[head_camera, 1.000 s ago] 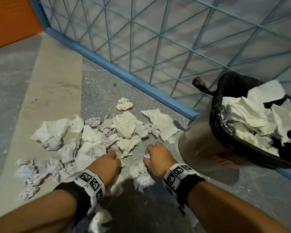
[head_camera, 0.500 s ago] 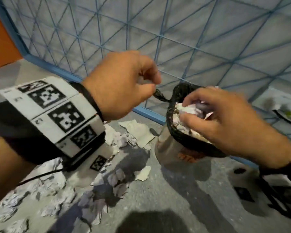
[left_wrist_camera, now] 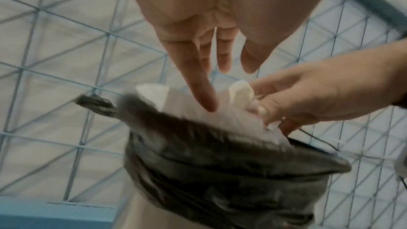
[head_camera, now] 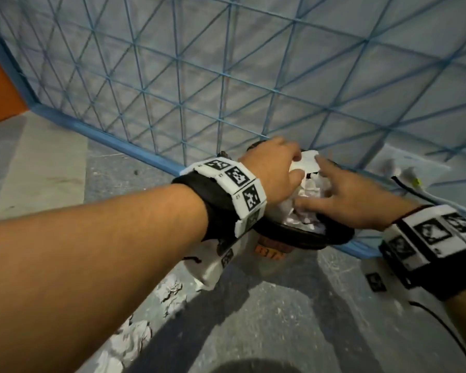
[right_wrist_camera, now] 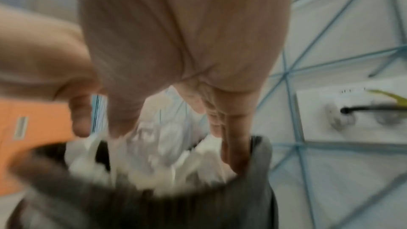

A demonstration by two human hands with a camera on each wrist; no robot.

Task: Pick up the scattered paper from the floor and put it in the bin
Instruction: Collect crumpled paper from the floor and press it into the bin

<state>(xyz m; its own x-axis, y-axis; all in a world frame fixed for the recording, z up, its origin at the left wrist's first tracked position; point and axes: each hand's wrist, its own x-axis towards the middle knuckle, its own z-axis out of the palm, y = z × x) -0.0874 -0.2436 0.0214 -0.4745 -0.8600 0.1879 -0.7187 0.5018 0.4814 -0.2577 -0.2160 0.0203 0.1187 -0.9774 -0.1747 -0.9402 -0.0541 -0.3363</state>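
Left hand [head_camera: 273, 173]: held over the bin, fingers straight and spread in the left wrist view; nothing is gripped, and 1 fingertip [left_wrist_camera: 208, 105] is laid on the white paper.
Right hand [head_camera: 345, 200]: reached in from the right, fingers extended and loose; the fingertips are pressed onto the paper heap, with no sheet seen closed in them.
Paper in bin [head_camera: 310, 184]: a crumpled white heap is piled above the rim, between the 2 hands.
Bin [head_camera: 307, 239]: a black liner is folded over its rim; the near edge of the rim is seen below both wrists, the far edge is hidden by the hands.
Bin position: set just beside the blue frame [head_camera: 113, 140] of the mesh panel [head_camera: 226, 76], so little room is left behind it.
Paper on floor [head_camera: 131, 339]: crumpled pieces are left at the lower left, partly hidden under the left forearm.
Floor [head_camera: 275, 319]: bare grey concrete is seen in front of the bin.
Right side: a black cable [head_camera: 452, 335] is trailed across the floor below the right wrist.
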